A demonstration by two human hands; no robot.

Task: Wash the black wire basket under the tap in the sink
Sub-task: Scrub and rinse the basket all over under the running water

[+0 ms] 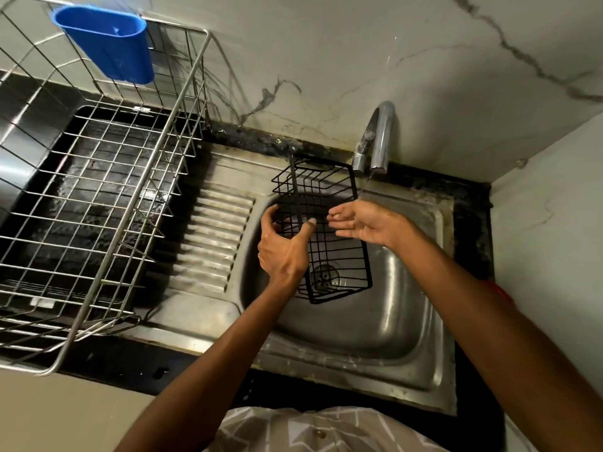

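Left hand gripped the black wire basket over the sink; right hand, fingers extended, lay beneath the tap.

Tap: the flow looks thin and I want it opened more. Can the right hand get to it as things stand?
Probably yes: the right hand is open, holds nothing, and nothing sits between it and the tap.

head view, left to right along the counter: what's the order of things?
Steel dish rack with a blue cup hooked on its back rim → ribbed drainboard → left hand gripping the black wire basket over the sink → open right hand → tap.
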